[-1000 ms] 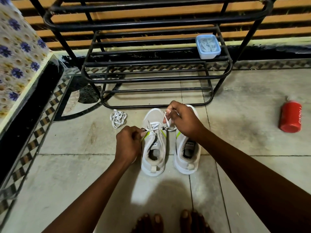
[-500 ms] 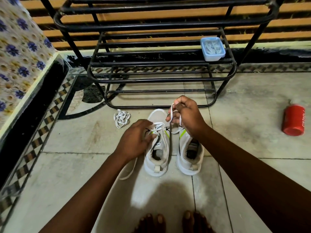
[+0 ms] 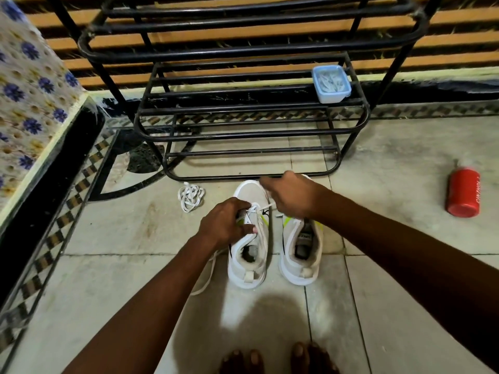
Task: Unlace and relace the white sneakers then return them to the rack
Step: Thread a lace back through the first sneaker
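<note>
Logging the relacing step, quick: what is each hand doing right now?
Left hand: grips the left sneaker at its lace area.
Right hand: fingers curled, pinching the lace and pulling it taut.

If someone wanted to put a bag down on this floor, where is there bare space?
Bare tiles lie between the right sneaker and the red can, and left of the loose lace toward the patterned border. It is crowded in front of the rack.
</note>
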